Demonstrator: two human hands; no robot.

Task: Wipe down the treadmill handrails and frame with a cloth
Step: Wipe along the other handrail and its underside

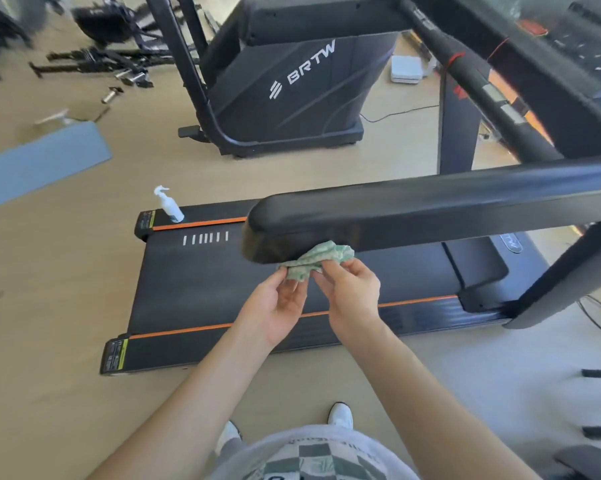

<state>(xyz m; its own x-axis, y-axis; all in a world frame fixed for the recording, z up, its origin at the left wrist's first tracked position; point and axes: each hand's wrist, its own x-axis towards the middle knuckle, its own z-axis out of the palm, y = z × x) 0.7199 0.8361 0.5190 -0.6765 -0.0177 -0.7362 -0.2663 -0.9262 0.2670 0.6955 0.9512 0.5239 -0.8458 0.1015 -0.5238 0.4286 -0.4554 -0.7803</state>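
Green cloth (321, 258), crumpled, held up at the underside of the near handrail (430, 209), close to the rail's rounded free end; whether it presses the rail cannot be told. Left hand (278, 306), below the rail, pinches the cloth's lower edge. Right hand (352, 296), just beside it, pinches the folds with curled fingers. Step in hand, by judgement: gathering the cloth into a wad to wipe this rail. The next move likely calls for one hand to clamp the wad and draw it along the rail. Below the rail lies the treadmill deck (222, 289); beyond the rail's end, a spray bottle (169, 206) stands on the deck's far edge.
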